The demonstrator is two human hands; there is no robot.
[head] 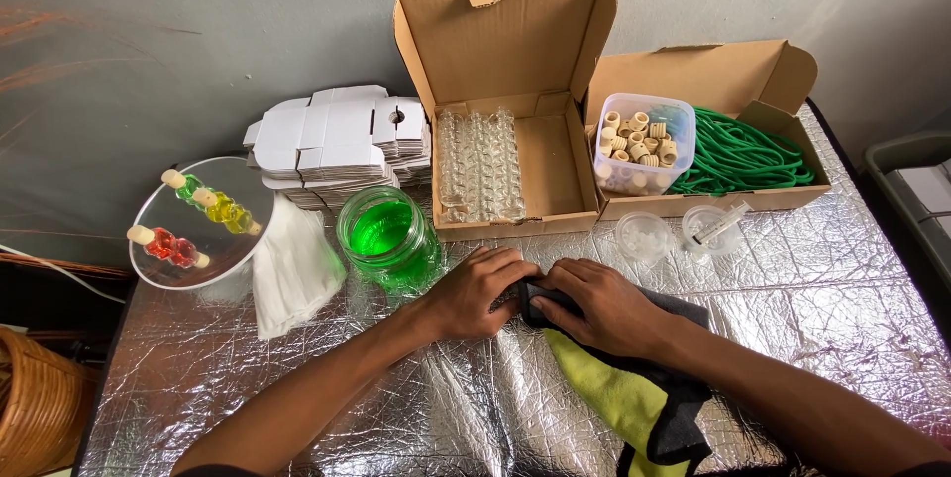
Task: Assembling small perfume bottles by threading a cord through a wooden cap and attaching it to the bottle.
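**Cloth bundle: position relative to both hands**

Cloth (pixel 634 393), dark grey with a yellow-green face, lies on the foil table (pixel 842 289), long axis running from the near right edge up-left to the hands. My right hand (pixel 606 307) rests on its far end, fingers curled over the dark fold. My left hand (pixel 478 291) touches that fold from the left, fingers pressed together. Any enclosed object is hidden. Green jar (pixel 388 237) stands just beyond the left hand.

Just beyond the fingers of the left hand (pixel 480 291) a jar of green liquid (pixel 388 237) and an open box of glass bottles (pixel 500 155) block the way. Past the right hand (pixel 599 307) fingers stand two small plastic cups (pixel 642 235). Nearer than the fingers and leftward, bare foil table (pixel 297 338) offers passage, short of the white cloth (pixel 292 269).
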